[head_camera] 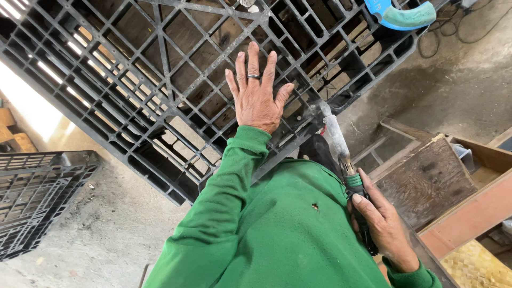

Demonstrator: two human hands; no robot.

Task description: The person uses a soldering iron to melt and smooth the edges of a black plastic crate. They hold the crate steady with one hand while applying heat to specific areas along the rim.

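A large black plastic pallet [160, 80] fills the frame from nine to one o'clock, its open grid showing wooden boards beneath. A second black pallet [37, 197] lies on the concrete floor [96, 234] at eight o'clock. Wooden boxes [426, 181] sit at four o'clock. The left hand [257, 96] lies flat on the large pallet, fingers spread, gripping nothing. The right hand [381, 224] is wrapped around a green-handled tool [341, 149], whose smoking tip touches the pallet's edge near centre.
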